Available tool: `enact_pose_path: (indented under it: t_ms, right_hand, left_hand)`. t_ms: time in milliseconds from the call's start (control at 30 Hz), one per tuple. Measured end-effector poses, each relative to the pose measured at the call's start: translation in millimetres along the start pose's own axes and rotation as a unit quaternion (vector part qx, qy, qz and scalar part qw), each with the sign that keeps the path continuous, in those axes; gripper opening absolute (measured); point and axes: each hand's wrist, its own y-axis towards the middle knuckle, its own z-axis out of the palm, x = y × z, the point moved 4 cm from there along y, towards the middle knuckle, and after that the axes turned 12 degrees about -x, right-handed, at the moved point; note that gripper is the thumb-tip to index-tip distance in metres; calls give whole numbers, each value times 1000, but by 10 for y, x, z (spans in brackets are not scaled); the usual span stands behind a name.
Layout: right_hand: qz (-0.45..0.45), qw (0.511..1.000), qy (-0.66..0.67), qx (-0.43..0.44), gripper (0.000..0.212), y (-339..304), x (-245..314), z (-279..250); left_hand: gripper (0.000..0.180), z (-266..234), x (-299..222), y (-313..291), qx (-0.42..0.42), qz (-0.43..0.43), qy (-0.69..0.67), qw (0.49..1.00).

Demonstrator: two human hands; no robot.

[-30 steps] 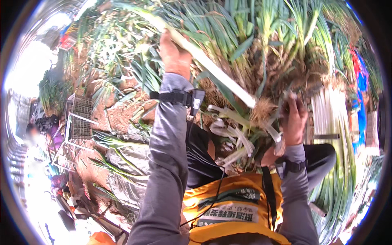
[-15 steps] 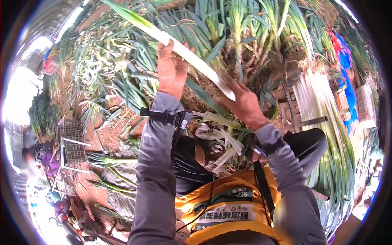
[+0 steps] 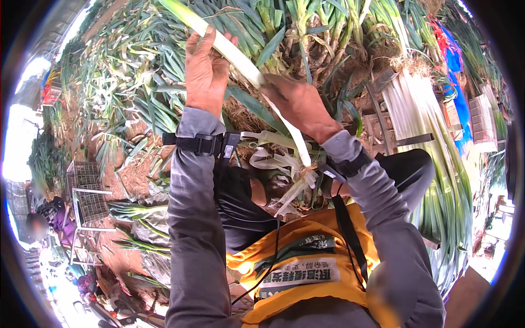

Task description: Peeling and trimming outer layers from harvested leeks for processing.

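Note:
A long leek [image 3: 239, 59] slants across the view in front of me, its green leaves at the upper left and its white root end [image 3: 301, 150] above my lap. My left hand [image 3: 206, 74] is wrapped round the upper shaft, where white turns to green. Lower down, the fingers of my right hand [image 3: 302, 102] close on the white shaft; their tips are partly hidden. Stripped pale leaf skins [image 3: 273, 161] lie between my legs, just beneath the root end.
Neatly stacked cleaned leeks [image 3: 421, 115] rest on a metal rack [image 3: 385, 117] to my right. Uncleaned leeks [image 3: 322, 33] with roots stand ahead. Loose leaves [image 3: 126, 82] cover the ground at the left, near a wire crate [image 3: 90, 191]. A person [image 3: 63, 218] is at far left.
The leek has come nearer, its root end now lower over the leaf skins. My right hand has shifted up the shaft, away from the root end; my left hand has moved leftward and farther away.

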Motion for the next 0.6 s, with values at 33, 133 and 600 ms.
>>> enact_pose_path:
  t_ms: [33, 133, 600]
  right_hand:
    - [-13, 1000, -22, 3, 34, 21, 21, 12]
    - [-38, 998, -38, -22, 25, 24, 69, 47]
    - [74, 993, 89, -34, 20, 74, -217, 137]
  left_hand:
    - [24, 0, -3, 4, 6, 8, 4, 1000]
    - [25, -65, -66, 56, 34, 6, -1, 999]
    - [26, -19, -129, -1, -9, 13, 12, 1000]
